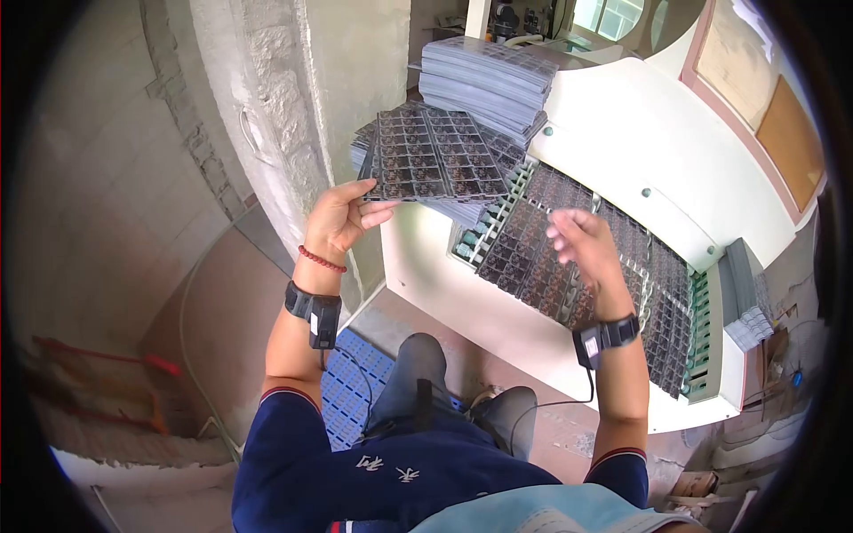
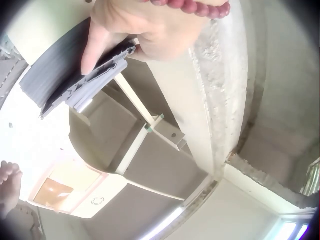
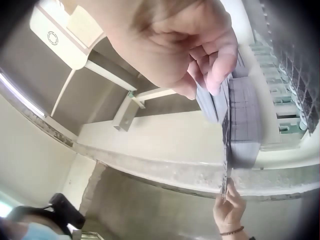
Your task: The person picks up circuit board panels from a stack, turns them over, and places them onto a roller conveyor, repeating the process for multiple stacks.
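My left hand (image 1: 345,216) (image 2: 135,25) (image 3: 229,212) grips a black plastic cell tray (image 1: 426,153) (image 3: 225,155) at its near left corner, the thumb on top and the fingers lower down. Beneath that tray lie more trays (image 1: 364,135), fanned at different angles. My right hand (image 1: 584,246) (image 2: 9,190) (image 3: 185,50) hovers over trays lying on the white machine (image 1: 533,253), its fingers loosely bent with nothing visible between them. Those trays form a dark grid between two green-toothed side strips (image 1: 704,333).
A tall stack of grey trays (image 1: 484,80) stands at the back, and another stack (image 1: 742,293) at the machine's right end. The rough wall pillar (image 1: 267,115) rises just left of the trays. A blue slatted mat (image 1: 355,382) lies on the floor by the legs.
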{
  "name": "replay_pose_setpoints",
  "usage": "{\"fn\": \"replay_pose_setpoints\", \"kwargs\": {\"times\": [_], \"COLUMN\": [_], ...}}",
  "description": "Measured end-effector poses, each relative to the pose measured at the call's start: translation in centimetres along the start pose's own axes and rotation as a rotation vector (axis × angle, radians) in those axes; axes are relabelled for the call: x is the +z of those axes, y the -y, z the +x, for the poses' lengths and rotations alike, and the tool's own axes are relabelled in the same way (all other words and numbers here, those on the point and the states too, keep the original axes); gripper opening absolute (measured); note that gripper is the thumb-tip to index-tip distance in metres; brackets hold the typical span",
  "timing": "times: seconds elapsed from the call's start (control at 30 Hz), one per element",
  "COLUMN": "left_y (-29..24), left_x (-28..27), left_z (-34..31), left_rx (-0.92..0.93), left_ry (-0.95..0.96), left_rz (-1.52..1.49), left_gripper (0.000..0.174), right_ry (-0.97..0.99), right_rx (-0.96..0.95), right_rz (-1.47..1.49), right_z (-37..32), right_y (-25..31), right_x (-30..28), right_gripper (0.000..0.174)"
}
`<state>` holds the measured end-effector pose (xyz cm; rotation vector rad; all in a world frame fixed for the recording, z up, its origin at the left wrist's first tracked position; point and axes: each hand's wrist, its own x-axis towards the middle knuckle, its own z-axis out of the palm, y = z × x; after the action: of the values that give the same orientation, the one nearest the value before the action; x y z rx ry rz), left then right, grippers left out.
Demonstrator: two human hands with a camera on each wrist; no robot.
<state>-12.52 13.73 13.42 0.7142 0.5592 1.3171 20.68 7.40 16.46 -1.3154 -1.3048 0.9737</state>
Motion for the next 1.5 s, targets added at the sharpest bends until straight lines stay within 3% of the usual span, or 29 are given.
{"fn": "replay_pose_setpoints", "kwargs": {"times": [0.03, 0.23, 0.63, 0.9, 1.03, 1.13, 1.2, 1.27, 1.37, 1.47, 1.5], "left_y": [0.0, 0.0, 0.5, 0.8, 0.8, 0.9, 1.3, 1.7, 3.4, 7.4, 8.8], "left_x": [-0.1, 0.5, 1.0, 1.4, 1.2, 1.4, 1.5, 1.5, 0.5, 0.5, 1.1], "left_z": [0.2, -0.1, -0.1, 0.1, 0.3, 0.1, -0.1, -0.7, -2.3, -4.8, -5.8], "left_rx": [-0.01, 0.021, 0.036, 0.086, 0.09, 0.102, 0.128, 0.157, 0.034, -0.075, -0.125], "left_ry": [-0.012, -0.057, -0.029, -0.03, -0.022, -0.023, -0.011, -0.006, 0.09, 0.359, 0.443], "left_rz": [0.019, 0.088, 0.143, 0.196, 0.237, 0.261, 0.236, 0.207, 0.158, 0.092, 0.037], "left_gripper": [0.013, 0.013, 0.017, 0.024, 0.024, 0.027, 0.03, 0.034, 0.056, 0.054, 0.05], "right_ry": [0.026, 0.085, 0.044, -0.149, -0.158, -0.163, -0.084, -0.086, -0.147, -0.166, -0.254], "right_rx": [0.014, 0.074, 0.104, -0.074, -0.074, -0.084, 0.06, 0.037, -0.017, -0.067, -0.056], "right_rz": [-0.015, -0.124, 0.072, -0.284, -0.321, -0.147, 0.295, 0.396, 0.56, 0.675, 0.691], "right_z": [1.8, 6.3, 5.3, 3.6, 3.4, 3.1, 3.0, 1.9, -0.9, -4.5, -6.1], "right_y": [0.2, 0.7, 0.7, 1.6, 1.9, 1.6, 0.9, 0.0, -1.6, -4.7, -5.3], "right_x": [1.0, 5.1, 5.7, 5.8, 5.7, 5.8, 5.3, 4.3, 2.3, -0.4, -0.9], "right_gripper": [0.027, 0.031, 0.024, 0.031, 0.03, 0.027, 0.024, 0.022, 0.019, 0.012, 0.01]}}
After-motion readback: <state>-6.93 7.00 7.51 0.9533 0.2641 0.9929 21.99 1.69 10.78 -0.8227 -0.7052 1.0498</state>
